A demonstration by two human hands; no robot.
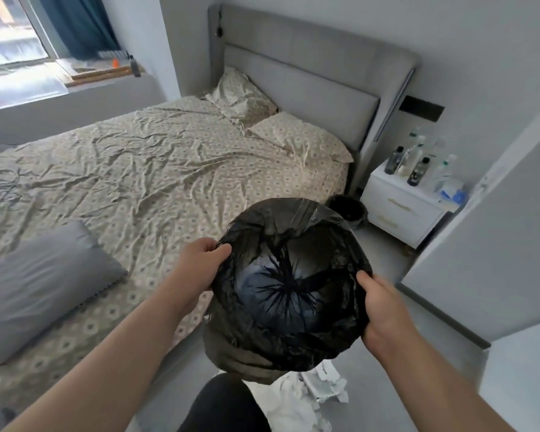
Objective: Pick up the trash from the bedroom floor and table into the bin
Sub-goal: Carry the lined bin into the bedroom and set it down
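Fingers (222,249) of the left hand (200,265) curl over the near-left rim of the bin (228,357), thumb on top, clamped on the rim and on the black liner bag (293,307) folded over it. The right hand (384,310) grips the opposite rim in the same way, with its thumb (363,277) pressed on the plastic. The bin hangs between both hands above the floor, its mouth tipped toward the camera so the gathered bottom of the liner shows inside. Crumpled white paper (296,403) lies on the grey floor just below the bin, at the foot of the frame, beside a dark-clad knee (225,406). The bed (153,169) with a wrinkled patterned sheet fills the left side, and a grey pillow (41,282) lies on it. Farther off, a white bedside table (396,210) carries several bottles (415,160), and a second small dark bin (348,210) stands between it and the bed.
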